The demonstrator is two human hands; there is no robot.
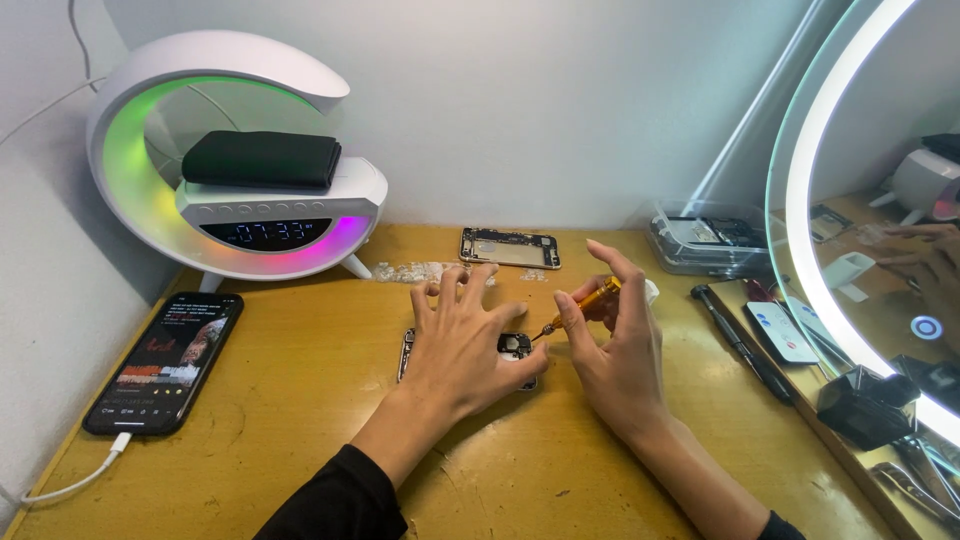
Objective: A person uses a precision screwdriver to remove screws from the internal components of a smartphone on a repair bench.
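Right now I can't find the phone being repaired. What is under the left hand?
Under the left hand lies an opened phone, flat on the wooden desk. Only its left edge and camera end show; the hand covers its middle.

Bare desk (300, 400) near front; lamp (235, 150), phone (165, 362) crowd left.

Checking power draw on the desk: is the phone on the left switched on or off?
On. The black phone lies face up with its screen lit, and a white cable is plugged into its bottom end.
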